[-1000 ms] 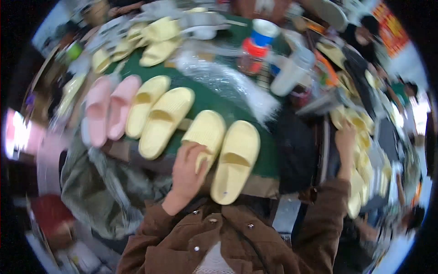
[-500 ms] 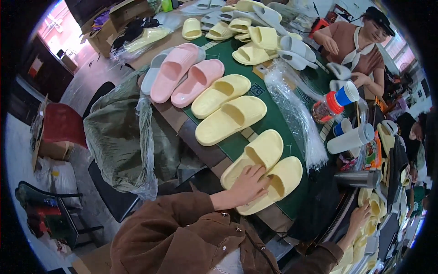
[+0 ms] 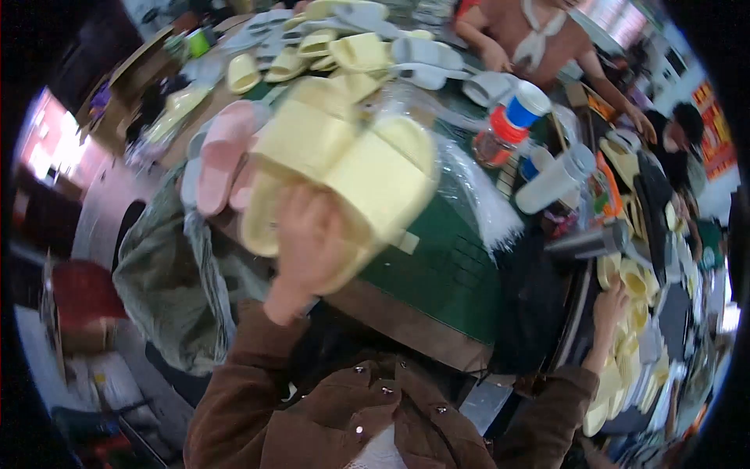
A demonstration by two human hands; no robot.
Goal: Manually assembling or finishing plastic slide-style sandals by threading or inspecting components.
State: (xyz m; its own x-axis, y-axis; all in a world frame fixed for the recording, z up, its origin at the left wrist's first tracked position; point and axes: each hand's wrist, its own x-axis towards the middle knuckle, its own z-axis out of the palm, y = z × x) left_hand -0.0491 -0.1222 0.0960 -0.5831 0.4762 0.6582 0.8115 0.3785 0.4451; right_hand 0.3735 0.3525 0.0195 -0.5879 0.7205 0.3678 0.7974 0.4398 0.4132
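Observation:
My left hand (image 3: 307,238) grips a pair of pale yellow slide slippers (image 3: 383,184) side by side, raised off the green mat and blurred by motion. Its fingers are inside the slippers' open heel ends. At the far right, my right hand (image 3: 609,309) has its fingers closed at the heel end of a yellow slipper (image 3: 610,270), which lies among several more. A pink pair (image 3: 223,160) lies beyond the left hand, partly covered by the lifted slippers. Whatever else lies behind them is hidden.
More yellow and grey slippers (image 3: 359,51) are heaped at the back. Plastic sleeves (image 3: 469,184) lie on the green mat (image 3: 437,289). A red-lidded jar (image 3: 498,139), a white bottle (image 3: 555,180) and a steel tumbler (image 3: 590,240) stand at the right. A co-worker (image 3: 539,39) is across the table.
My left hand has lifted the front yellow pair off the mat, up and to the left. My right hand stays among the slippers at the right. The view has turned.

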